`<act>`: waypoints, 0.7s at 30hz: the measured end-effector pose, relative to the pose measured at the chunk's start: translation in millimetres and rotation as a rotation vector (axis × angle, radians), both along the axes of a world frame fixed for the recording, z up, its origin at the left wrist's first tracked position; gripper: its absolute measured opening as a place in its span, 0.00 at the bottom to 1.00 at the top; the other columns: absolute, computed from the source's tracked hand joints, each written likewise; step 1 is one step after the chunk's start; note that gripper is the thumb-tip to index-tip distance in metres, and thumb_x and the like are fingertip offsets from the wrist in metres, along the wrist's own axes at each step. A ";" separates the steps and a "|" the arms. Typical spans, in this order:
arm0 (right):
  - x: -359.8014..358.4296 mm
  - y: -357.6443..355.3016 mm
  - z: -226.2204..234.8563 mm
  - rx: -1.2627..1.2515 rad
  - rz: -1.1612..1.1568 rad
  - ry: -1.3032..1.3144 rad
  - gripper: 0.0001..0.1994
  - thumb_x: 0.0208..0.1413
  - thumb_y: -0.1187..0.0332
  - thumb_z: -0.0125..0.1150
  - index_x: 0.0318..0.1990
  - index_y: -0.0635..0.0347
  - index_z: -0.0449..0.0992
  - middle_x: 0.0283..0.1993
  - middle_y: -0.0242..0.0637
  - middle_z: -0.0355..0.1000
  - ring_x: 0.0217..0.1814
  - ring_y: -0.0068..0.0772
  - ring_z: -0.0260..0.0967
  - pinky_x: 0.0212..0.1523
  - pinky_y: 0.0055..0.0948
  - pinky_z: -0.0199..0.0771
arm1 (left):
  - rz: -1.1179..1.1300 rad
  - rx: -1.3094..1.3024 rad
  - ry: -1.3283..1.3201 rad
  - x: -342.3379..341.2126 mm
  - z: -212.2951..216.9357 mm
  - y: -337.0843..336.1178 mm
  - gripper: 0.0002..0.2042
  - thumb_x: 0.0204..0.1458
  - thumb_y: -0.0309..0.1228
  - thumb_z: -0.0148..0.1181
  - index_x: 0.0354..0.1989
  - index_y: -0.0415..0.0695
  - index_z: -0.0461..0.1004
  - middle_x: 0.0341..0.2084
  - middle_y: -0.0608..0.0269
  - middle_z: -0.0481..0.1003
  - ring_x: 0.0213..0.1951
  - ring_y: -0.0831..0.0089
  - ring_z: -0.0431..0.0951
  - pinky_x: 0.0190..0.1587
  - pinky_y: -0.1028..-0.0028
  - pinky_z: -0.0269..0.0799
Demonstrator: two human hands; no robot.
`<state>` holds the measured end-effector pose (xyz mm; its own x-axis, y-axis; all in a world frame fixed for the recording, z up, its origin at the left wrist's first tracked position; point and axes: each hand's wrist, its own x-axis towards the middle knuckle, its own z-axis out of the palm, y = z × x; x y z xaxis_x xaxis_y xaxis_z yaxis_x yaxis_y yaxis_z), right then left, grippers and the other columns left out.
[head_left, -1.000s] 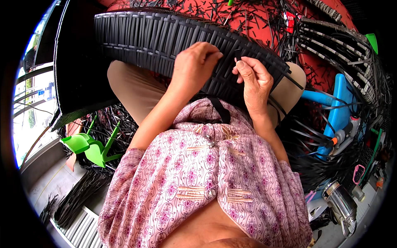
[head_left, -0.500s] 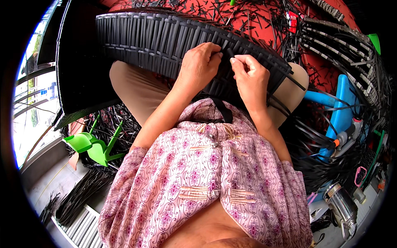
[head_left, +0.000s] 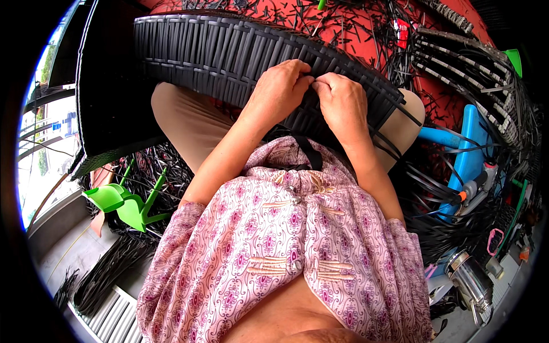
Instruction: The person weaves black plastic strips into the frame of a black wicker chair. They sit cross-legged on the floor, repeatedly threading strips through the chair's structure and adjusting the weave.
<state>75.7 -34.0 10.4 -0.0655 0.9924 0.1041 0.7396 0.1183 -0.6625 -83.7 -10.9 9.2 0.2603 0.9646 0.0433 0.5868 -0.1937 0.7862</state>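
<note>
Meeting over black wickerwork (head_left: 197,48), hands (head_left: 278,88) (head_left: 344,106) far from metal canister (head_left: 470,279)

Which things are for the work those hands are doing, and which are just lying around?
For the work:
left hand and right hand, close together at the panel
black woven panel
probably the bundle of black strips, which looks like similar material

Just lying about, it seems:
green plastic pieces
blue plastic thing
shiny metal container

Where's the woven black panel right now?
In the head view, the woven black panel is at upper centre, spanning across both knees, with the left hand and right hand close together over its right half.
</note>
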 end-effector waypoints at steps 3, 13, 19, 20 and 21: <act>-1.7 -0.3 -1.0 0.018 0.003 -0.039 0.07 0.58 0.67 0.61 0.34 0.59 0.80 0.34 0.45 0.78 0.36 0.53 0.77 0.38 0.47 0.76 | -0.047 0.086 0.190 -1.6 2.1 2.1 0.09 0.56 0.30 0.60 0.40 0.37 0.76 0.34 0.49 0.79 0.39 0.51 0.80 0.41 0.60 0.75; -12.9 -8.0 4.2 0.339 0.001 -0.014 0.10 0.54 0.69 0.67 0.41 0.60 0.76 0.40 0.41 0.74 0.42 0.46 0.75 0.41 0.40 0.76 | -0.020 0.147 0.220 -38.8 26.5 -3.6 0.06 0.54 0.28 0.62 0.34 0.39 0.73 0.30 0.50 0.76 0.36 0.50 0.78 0.38 0.59 0.72; -25.6 -0.8 7.3 0.435 0.241 0.287 0.14 0.53 0.70 0.69 0.47 0.59 0.77 0.46 0.40 0.76 0.49 0.43 0.74 0.49 0.37 0.76 | -0.094 0.205 0.230 -52.2 76.3 -22.7 0.05 0.56 0.28 0.59 0.34 0.40 0.72 0.28 0.55 0.76 0.31 0.54 0.79 0.33 0.61 0.73; -28.9 -0.7 4.8 0.388 0.277 0.396 0.10 0.55 0.69 0.68 0.44 0.59 0.79 0.40 0.39 0.77 0.45 0.43 0.76 0.46 0.37 0.77 | -0.111 0.232 0.213 -52.1 81.1 -23.6 0.05 0.57 0.27 0.59 0.34 0.39 0.72 0.28 0.56 0.76 0.29 0.56 0.80 0.32 0.63 0.74; -30.0 0.4 4.2 0.344 0.308 0.489 0.08 0.55 0.70 0.68 0.41 0.59 0.81 0.35 0.38 0.77 0.39 0.42 0.77 0.41 0.35 0.77 | -0.074 0.131 0.101 -51.0 85.7 -23.2 0.05 0.57 0.27 0.60 0.34 0.39 0.73 0.28 0.56 0.77 0.28 0.60 0.80 0.31 0.65 0.74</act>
<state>45.7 -33.6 14.7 -0.2052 0.8408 0.5009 0.2625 0.5404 -0.7994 -134.7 -34.1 94.9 0.3399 0.9303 0.1377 0.6416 -0.3364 0.6894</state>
